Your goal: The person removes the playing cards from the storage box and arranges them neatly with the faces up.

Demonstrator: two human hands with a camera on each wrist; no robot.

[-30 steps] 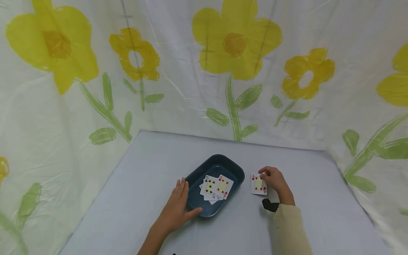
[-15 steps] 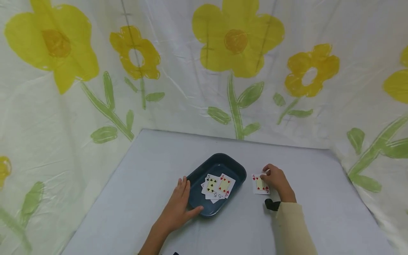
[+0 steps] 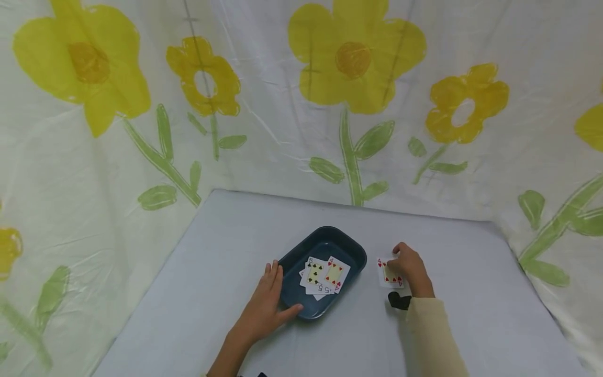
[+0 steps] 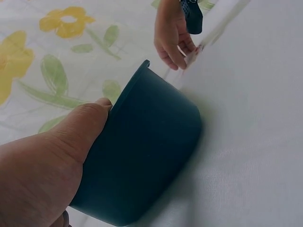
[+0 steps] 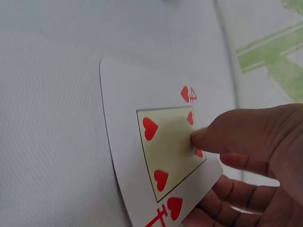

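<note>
My left hand (image 3: 264, 306) lies along the outside of a dark blue tray (image 3: 325, 229), its fingers straight along the left side and its thumb at the near corner. In the left wrist view the thumb (image 4: 80, 127) touches the tray's rim. Inside the tray is a small overlapping pile of playing cards, with a five of clubs (image 3: 313, 272) and a red four (image 3: 335, 272) on top. To the right of the tray, my right hand (image 3: 413, 269) pinches a four of hearts (image 5: 128, 127), thumb on its face and the other fingers at or under its edge.
A white-covered table (image 3: 235, 230) lies under everything. Behind it and at the sides hangs a white sheet (image 3: 264, 131) printed with yellow flowers. A black strap piece (image 3: 399, 301) sticks out from my right wrist, just above the table.
The head view has shifted slightly, so everything sits a little further right. The right thumb has settled lower on the four of hearts. My left hand stays against the tray.
</note>
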